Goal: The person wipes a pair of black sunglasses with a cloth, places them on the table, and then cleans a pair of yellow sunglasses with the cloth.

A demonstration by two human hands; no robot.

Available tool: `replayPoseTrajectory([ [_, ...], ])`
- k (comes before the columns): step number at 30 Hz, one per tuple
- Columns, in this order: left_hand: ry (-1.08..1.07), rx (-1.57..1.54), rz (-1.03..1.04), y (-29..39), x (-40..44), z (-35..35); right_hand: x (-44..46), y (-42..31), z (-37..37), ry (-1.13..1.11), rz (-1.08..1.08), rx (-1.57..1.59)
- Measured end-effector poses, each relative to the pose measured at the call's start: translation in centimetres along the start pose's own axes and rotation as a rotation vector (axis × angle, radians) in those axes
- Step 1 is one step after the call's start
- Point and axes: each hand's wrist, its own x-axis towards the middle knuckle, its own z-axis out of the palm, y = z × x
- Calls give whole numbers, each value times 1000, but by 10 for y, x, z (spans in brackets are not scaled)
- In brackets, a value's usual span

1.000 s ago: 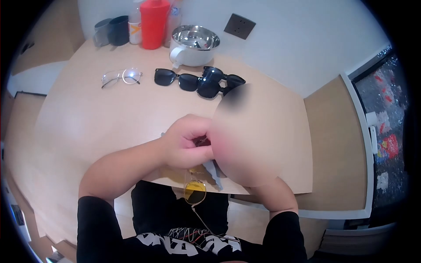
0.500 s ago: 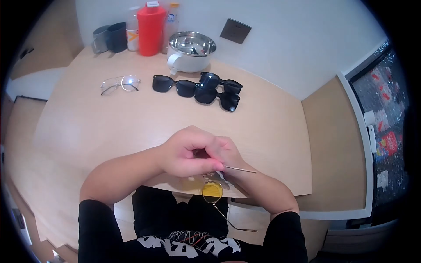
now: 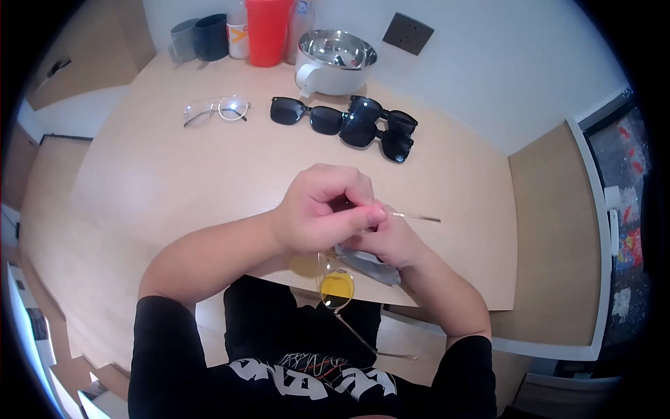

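Observation:
A pair of thin metal-framed glasses with yellow lenses (image 3: 337,286) hangs from my hands over the table's front edge. My left hand (image 3: 328,209) is closed, thumb and fingers pinching the upper part of the glasses. One temple (image 3: 419,218) sticks out to the right past my fingers; the other points down toward my lap. Close against it, my right hand (image 3: 391,239) is closed around a grey cloth (image 3: 371,265), whose loose part droops below the palm. My left hand partly covers the right fingers and the upper lens.
On the wooden table (image 3: 160,181) lie clear glasses (image 3: 218,110) and several black sunglasses (image 3: 359,126). Behind them stand a steel-lined white bowl (image 3: 335,70), a red container (image 3: 267,35), a white cup (image 3: 238,40) and dark mugs (image 3: 211,38). A partition (image 3: 555,237) borders the right side.
Both hands have risen slightly away from my body with the glasses. The projecting temple has moved up and right, and more of the grey cloth shows. The view has shifted.

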Motion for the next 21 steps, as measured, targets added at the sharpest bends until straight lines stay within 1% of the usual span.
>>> replayPoseTrajectory([
  [3,50,-37,-24,-3,0,0,-1,-7,1,9,72,8],
  [6,13,11,45,-8,0,2,4,1,4,58,-23,-22],
  [9,16,64,111,-9,1,5,6,-5,14,142,33,33],
  [12,107,23,42,-5,2,8,8,-3,18,148,-76,-50],
  [15,134,-3,7,-5,2,8,9,-3,21,174,-109,-134],
  [18,169,-138,-128,-6,0,8,3,-6,16,24,-40,-31],
  [21,112,-161,-200,-5,0,7,-1,-13,17,21,-30,-12],
])
